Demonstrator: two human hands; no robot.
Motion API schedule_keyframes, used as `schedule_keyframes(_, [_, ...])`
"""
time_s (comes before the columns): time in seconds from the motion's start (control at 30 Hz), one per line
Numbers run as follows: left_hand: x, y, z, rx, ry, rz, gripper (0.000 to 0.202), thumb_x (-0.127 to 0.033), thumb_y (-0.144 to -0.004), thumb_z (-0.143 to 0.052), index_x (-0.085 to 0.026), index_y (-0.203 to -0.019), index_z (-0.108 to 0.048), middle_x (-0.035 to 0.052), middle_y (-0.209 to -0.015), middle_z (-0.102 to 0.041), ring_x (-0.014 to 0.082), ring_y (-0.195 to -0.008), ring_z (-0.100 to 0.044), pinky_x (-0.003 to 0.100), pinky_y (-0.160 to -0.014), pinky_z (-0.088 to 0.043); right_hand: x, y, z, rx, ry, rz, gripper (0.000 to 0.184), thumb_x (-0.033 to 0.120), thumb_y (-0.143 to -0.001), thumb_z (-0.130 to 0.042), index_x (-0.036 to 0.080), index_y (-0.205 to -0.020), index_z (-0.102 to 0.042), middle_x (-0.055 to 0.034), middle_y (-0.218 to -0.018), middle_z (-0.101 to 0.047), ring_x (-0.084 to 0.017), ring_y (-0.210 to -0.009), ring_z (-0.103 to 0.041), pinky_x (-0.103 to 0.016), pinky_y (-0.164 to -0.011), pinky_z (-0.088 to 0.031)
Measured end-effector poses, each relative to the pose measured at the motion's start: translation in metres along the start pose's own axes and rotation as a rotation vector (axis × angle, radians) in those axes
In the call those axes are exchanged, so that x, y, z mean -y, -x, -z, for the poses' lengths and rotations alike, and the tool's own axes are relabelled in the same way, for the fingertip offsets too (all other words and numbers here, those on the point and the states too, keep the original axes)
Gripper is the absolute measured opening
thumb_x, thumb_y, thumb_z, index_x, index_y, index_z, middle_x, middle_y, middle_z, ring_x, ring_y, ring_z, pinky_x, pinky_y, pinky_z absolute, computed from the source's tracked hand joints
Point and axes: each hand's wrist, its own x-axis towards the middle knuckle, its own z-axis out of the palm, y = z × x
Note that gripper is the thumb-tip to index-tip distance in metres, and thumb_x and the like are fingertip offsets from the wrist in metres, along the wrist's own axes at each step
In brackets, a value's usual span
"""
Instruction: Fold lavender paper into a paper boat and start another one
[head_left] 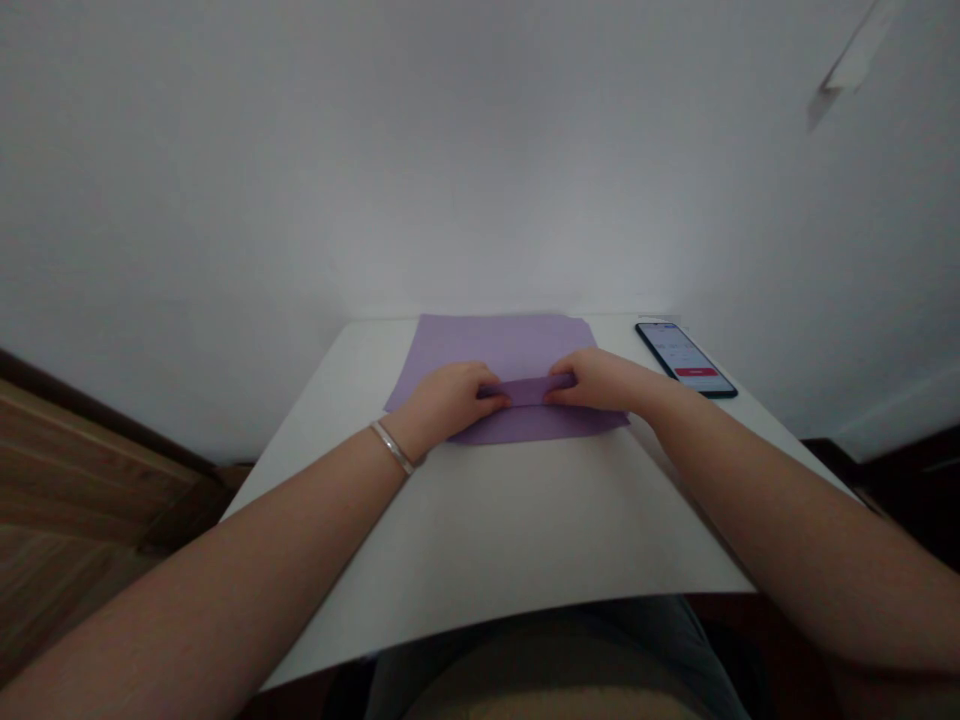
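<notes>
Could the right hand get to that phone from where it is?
Probably yes: the phone lies on the table just beside the right hand, with nothing between them, though that hand pinches the purple paper.

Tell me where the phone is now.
In the head view the phone lies at the far right of the white table, just right of the purple paper.

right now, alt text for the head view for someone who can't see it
The left hand and right hand pinch a folded band across a flat purple paper sheet on a white rectangular table. A black smartphone, screen lit, lies far right; a silver bracelet circles the left wrist.
</notes>
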Motion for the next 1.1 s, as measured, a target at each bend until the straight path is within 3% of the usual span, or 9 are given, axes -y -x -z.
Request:
schedule_keyframes(0.37, [0.001,0.000,-0.002,0.040,0.060,0.092,0.028,-0.041,-0.087,-0.055,-0.021,-0.091,-0.073,0.0042,-0.080,-0.069,0.0184,-0.070,-0.060,0.028,-0.060,-0.037,-0.051,0.012,0.005,0.097,-0.025,-0.032,0.020,0.034,-0.076,-0.058,0.021,-0.084,-0.070,-0.0022,-0.074,-0.071,-0.018,-0.068,-0.062,-0.027,-0.060,-0.041])
schedule_keyframes(0.63, [0.002,0.000,-0.005,0.027,0.064,0.105,0.029,-0.043,-0.086,-0.055,-0.021,-0.093,-0.073,0.0040,-0.084,-0.070,0.0185,-0.073,-0.060,0.027,-0.061,-0.038,-0.060,0.016,0.007,0.163,-0.084,-0.069,0.014,0.029,-0.076,-0.058,0.022,-0.082,-0.067,-0.0019,-0.074,-0.071,-0.018,-0.073,-0.065,-0.026,-0.064,-0.045])
schedule_keyframes(0.77, [0.002,-0.001,-0.005,0.029,0.077,0.105,0.028,-0.043,-0.086,-0.055,-0.021,-0.092,-0.072,0.0039,-0.083,-0.070,0.0182,-0.073,-0.060,0.027,-0.061,-0.037,-0.044,0.018,0.010,0.017,0.093,-0.059,0.020,0.033,-0.076,-0.060,0.024,-0.091,-0.070,-0.0045,-0.086,-0.073,-0.020,-0.076,-0.064,-0.029,-0.064,-0.044])
schedule_keyframes(0.87, [0.001,-0.001,-0.003,0.028,0.081,0.104,0.029,-0.043,-0.086,-0.055,-0.020,-0.091,-0.072,0.0039,-0.081,-0.070,0.0169,-0.069,-0.058,0.026,-0.059,-0.036,-0.017,0.015,0.009,-0.146,0.081,0.026,0.027,0.036,-0.079,-0.059,0.024,-0.100,-0.070,-0.0056,-0.098,-0.072,-0.021,-0.084,-0.064,-0.029,-0.070,-0.044])
schedule_keyframes(1.0, [-0.003,0.000,0.002,0.035,0.114,0.089,0.030,-0.044,-0.085,-0.055,-0.020,-0.089,-0.073,0.0031,-0.075,-0.069,0.0161,-0.064,-0.056,0.026,-0.056,-0.033,0.020,0.004,0.002,-0.133,0.063,0.190,0.032,0.036,-0.080,-0.057,0.022,-0.106,-0.069,-0.0069,-0.104,-0.071,-0.022,-0.091,-0.063,-0.029,-0.073,-0.043])
schedule_keyframes(1.1, [-0.007,0.000,0.005,0.051,0.141,0.074,0.029,-0.043,-0.085,-0.055,-0.021,-0.090,-0.073,0.0024,-0.075,-0.069,0.0159,-0.064,-0.056,0.026,-0.057,-0.033,0.032,-0.007,0.000,-0.077,0.159,0.129,0.034,0.043,-0.076,-0.060,0.020,-0.097,-0.072,-0.0099,-0.092,-0.072,-0.025,-0.083,-0.064,-0.030,-0.063,-0.040])
